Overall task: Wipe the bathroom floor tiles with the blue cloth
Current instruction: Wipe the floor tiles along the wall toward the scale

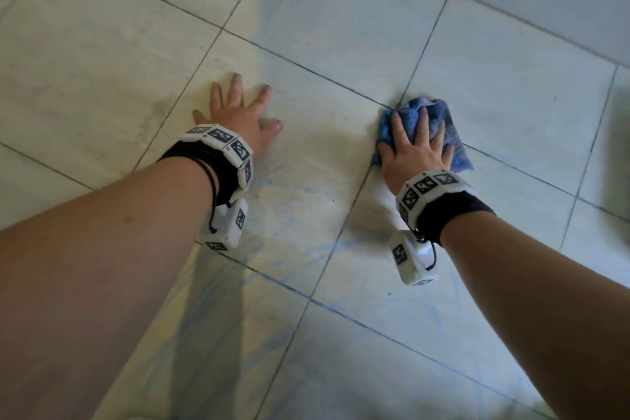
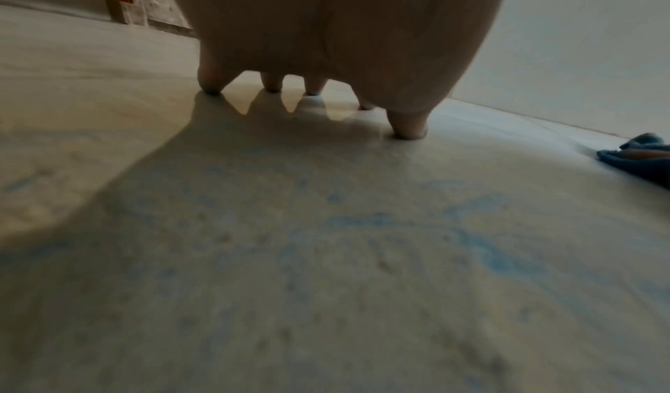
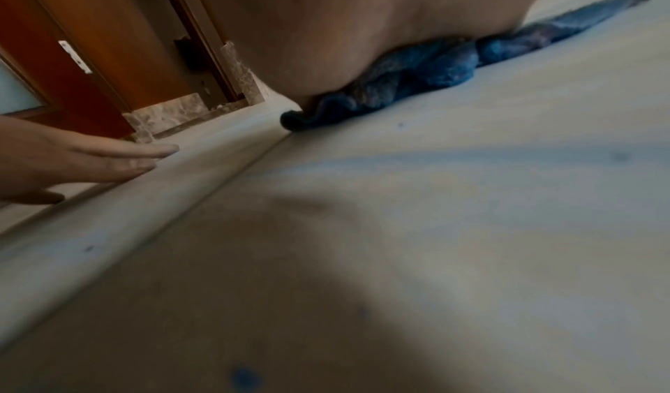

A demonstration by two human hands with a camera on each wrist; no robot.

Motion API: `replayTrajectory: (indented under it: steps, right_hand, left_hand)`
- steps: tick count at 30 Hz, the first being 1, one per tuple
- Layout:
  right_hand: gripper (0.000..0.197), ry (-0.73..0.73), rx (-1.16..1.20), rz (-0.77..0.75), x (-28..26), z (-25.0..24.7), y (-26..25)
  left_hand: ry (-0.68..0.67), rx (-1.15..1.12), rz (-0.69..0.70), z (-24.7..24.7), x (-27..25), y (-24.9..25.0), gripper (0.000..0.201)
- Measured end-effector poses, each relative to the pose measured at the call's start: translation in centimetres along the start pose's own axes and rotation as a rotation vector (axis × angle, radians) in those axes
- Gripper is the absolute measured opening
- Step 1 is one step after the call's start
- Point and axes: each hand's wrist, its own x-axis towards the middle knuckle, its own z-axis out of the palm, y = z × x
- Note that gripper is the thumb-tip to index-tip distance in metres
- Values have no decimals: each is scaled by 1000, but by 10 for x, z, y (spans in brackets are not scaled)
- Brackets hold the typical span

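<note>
Wiping step in hand: the right hand [image 1: 416,147] presses the bunched blue cloth [image 1: 439,119] onto the floor tiles [image 1: 511,89], at a crossing of grout lines right of centre.

The grip is flat: straight, spread fingers [image 1: 399,128] press on the cloth, which spills out beyond and beside them. The left hand [image 1: 238,112], well apart to the left, holds nothing, its splayed fingertips [image 2: 212,85] braced on bare tile. Both arms reach forward, wrists held above the floor. Faint blue streaks [image 1: 300,211] mark the near tiles between the arms, so the next move probably calls for dragging the cloth toward them under steady palm pressure while the left hand props the body.
</note>
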Motion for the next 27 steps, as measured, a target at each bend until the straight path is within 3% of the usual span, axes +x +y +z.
replayTrajectory:
  steps: [8, 17, 21, 27]
  right_hand:
    - [64, -28, 31, 92, -10, 5, -23]
    - [66, -30, -3, 35, -30, 30, -110]
    - [67, -43, -48, -65, -40, 43, -152]
    - [65, -104, -123, -372, -71, 74, -228]
  left_hand:
    - [11, 23, 40, -6, 0, -7, 66]
    - [28, 33, 57, -17, 1, -66, 64]
    - [39, 37, 16, -20, -1, -105, 63]
    - [29, 20, -96, -24, -12, -148, 64]
